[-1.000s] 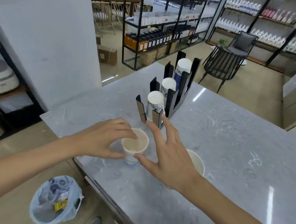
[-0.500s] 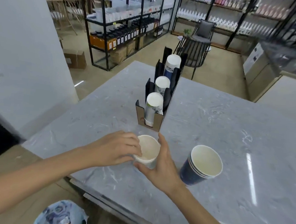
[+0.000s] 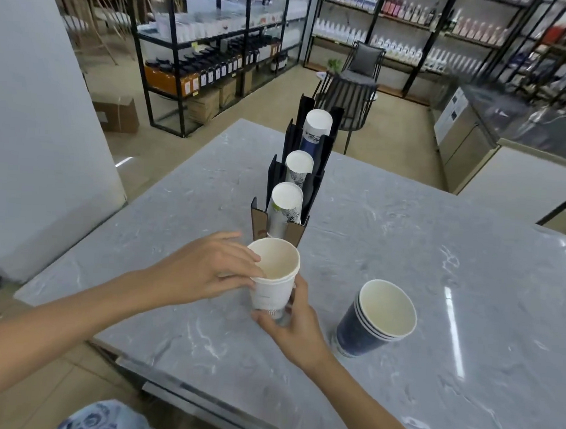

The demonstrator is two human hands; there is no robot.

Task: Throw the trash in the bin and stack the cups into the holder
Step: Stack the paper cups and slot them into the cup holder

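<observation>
A grey marble counter (image 3: 404, 253) fills the centre and right of the frame. On it, above centre, stands a black cup holder (image 3: 314, 189) with three slots, each holding a stack of inverted cups. At lower right a stack of blue cups (image 3: 372, 320) stands mouth up, apart from the hands. At centre, a white cup (image 3: 273, 279) is held upright just in front of the holder. The right hand (image 3: 297, 326) wraps its lower body from below and behind. The left hand (image 3: 207, 266) closes on its rim, fingertips (image 3: 255, 272) at the lip. A bin bag (image 3: 107, 418) shows at the bottom left edge, below the counter.
</observation>
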